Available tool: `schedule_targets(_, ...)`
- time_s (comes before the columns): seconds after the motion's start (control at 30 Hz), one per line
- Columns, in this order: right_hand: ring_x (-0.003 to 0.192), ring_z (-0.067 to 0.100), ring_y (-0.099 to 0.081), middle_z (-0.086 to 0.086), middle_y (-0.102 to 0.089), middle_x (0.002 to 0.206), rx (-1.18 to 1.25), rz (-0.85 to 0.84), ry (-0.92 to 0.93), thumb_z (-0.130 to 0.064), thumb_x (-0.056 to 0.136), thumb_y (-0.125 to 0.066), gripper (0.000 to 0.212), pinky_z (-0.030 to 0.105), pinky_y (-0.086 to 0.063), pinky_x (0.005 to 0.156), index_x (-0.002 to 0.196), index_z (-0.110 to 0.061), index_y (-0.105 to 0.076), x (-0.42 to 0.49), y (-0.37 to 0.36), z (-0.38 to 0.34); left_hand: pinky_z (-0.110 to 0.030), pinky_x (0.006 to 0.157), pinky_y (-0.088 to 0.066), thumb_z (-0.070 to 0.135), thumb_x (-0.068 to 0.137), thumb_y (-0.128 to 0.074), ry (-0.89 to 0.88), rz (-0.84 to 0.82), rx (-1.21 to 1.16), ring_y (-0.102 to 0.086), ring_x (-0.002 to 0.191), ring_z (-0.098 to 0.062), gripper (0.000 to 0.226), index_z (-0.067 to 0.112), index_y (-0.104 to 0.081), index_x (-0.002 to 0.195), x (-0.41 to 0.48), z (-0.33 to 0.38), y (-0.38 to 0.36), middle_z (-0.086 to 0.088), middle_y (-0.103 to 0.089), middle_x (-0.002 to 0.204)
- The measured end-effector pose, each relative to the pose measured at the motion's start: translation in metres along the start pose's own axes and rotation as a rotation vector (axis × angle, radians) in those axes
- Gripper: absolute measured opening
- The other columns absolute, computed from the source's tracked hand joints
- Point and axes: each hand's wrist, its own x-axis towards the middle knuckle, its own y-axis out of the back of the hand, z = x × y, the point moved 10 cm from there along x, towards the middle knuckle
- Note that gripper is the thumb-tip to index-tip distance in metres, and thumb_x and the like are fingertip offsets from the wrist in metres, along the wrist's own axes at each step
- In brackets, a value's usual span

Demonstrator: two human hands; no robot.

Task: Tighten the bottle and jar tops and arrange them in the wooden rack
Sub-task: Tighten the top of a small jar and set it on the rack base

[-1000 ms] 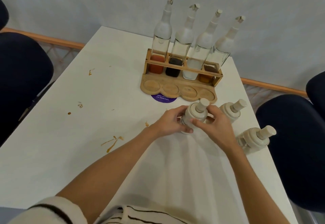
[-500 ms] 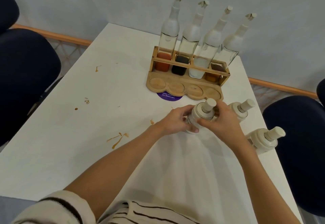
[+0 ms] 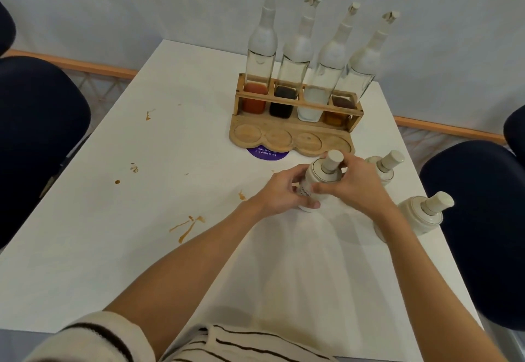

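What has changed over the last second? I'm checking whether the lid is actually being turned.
No clear change: the left hand holds the jar and the right hand holds its lid, as before. Any turning is too slight to see. Bottles, rack and the other two jars stayed put.

Brown stains (image 3: 187, 226) and a purple sticker (image 3: 267, 153) mark the white table (image 3: 113, 248) between dark chairs (image 3: 37, 134).

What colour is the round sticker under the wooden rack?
The round sticker is purple with white writing; head view.
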Motion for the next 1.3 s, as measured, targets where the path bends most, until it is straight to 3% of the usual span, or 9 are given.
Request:
schedule_targets(0.23,0.102,0.017,-0.062,-0.009,-0.068,0.103,0.093,-0.210,0.017,-0.010,0.062,-0.087,0.051,0.033,-0.049,0.093,0.102,-0.033,-0.064,0.012,0.000,0.006,-0.039,0.104,-0.046,0.020,0.072,-0.085,-0.002,-0.061,0.057,-0.056,0.119,-0.019,0.071,0.022,-0.052,0.134,-0.001,0.013,0.001,0.003,-0.060,0.131)
schedule_targets(0.47,0.114,0.038,-0.058,0.021,-0.062,0.117,0.728,-0.264,0.036,-0.017,0.056,-0.072,0.069,0.050,-0.045,0.102,0.123,-0.008,-0.058,0.011,0.010,-0.001,-0.030,0.092,-0.051,0.020,0.081,-0.077,0.029,-0.146,-0.175,-0.058,0.111,-0.013,0.046,0.034,-0.057,0.119,-0.007,0.041,0.001,0.006,-0.063,0.121)
schedule_targets(0.6,0.113,0.039,-0.057,0.019,-0.059,0.116,0.946,-0.395,0.088,-0.015,0.059,-0.067,0.070,0.050,-0.045,0.098,0.127,-0.004,-0.054,0.008,0.005,-0.009,-0.036,0.097,-0.051,0.013,0.084,-0.070,0.097,-0.301,-0.367,-0.061,0.112,-0.018,0.037,0.032,-0.060,0.114,-0.015,0.044,-0.014,0.005,-0.067,0.115)
schedule_targets(0.77,0.112,0.032,-0.058,0.019,-0.059,0.122,1.212,-0.561,0.101,-0.017,0.057,-0.082,0.083,0.045,-0.050,0.095,0.131,-0.001,-0.050,0.000,-0.003,-0.019,-0.032,0.089,-0.054,0.027,0.062,-0.072,0.116,-0.445,-0.540,-0.066,0.100,-0.017,0.052,0.020,-0.061,0.113,-0.024,0.055,-0.029,0.000,-0.070,0.105)
schedule_targets(0.9,0.114,0.032,-0.059,0.016,-0.061,0.123,1.066,-0.479,0.094,-0.014,0.062,-0.079,0.079,0.045,-0.049,0.098,0.134,-0.003,-0.050,0.000,0.006,-0.015,-0.031,0.085,-0.055,0.020,0.069,-0.068,0.111,-0.409,-0.556,-0.066,0.098,-0.016,0.042,0.021,-0.061,0.111,-0.023,0.058,-0.028,0.002,-0.071,0.102)
schedule_targets(1.03,0.118,0.032,-0.060,0.012,-0.065,0.123,0.776,-0.340,0.033,-0.042,0.050,-0.093,0.091,0.043,-0.049,0.100,0.130,-0.014,-0.057,0.006,0.015,0.000,-0.034,0.093,-0.052,0.014,0.077,-0.069,0.095,-0.287,-0.442,-0.063,0.110,-0.019,0.038,0.026,-0.062,0.113,-0.016,0.054,-0.016,0.005,-0.070,0.108)
schedule_targets(1.13,0.121,0.027,-0.059,0.008,-0.061,0.131,0.750,-0.327,0.022,-0.052,0.049,-0.091,0.094,0.042,-0.047,0.102,0.131,-0.025,-0.055,0.004,0.014,0.003,-0.040,0.101,-0.049,0.010,0.084,-0.071,0.094,-0.208,-0.331,-0.060,0.115,-0.021,0.034,0.032,-0.062,0.109,-0.011,0.051,-0.007,0.002,-0.067,0.116)
schedule_targets(1.23,0.121,0.027,-0.059,0.010,-0.063,0.129,0.839,-0.319,0.031,-0.041,0.058,-0.087,0.085,0.039,-0.048,0.102,0.132,-0.017,-0.054,-0.001,0.011,0.001,-0.039,0.098,-0.051,0.012,0.085,-0.071,0.069,-0.176,-0.272,-0.063,0.111,-0.019,0.033,0.034,-0.063,0.107,-0.010,0.053,-0.003,0.004,-0.070,0.113)
schedule_targets(1.3,0.116,0.028,-0.062,0.008,-0.069,0.119,0.805,-0.186,0.001,-0.037,0.060,-0.085,0.072,0.042,-0.048,0.103,0.124,-0.016,-0.061,-0.001,0.016,0.006,-0.028,0.089,-0.054,0.014,0.084,-0.072,0.045,-0.153,-0.230,-0.064,0.102,-0.010,0.032,0.036,-0.062,0.106,-0.011,0.056,0.000,0.012,-0.070,0.104)
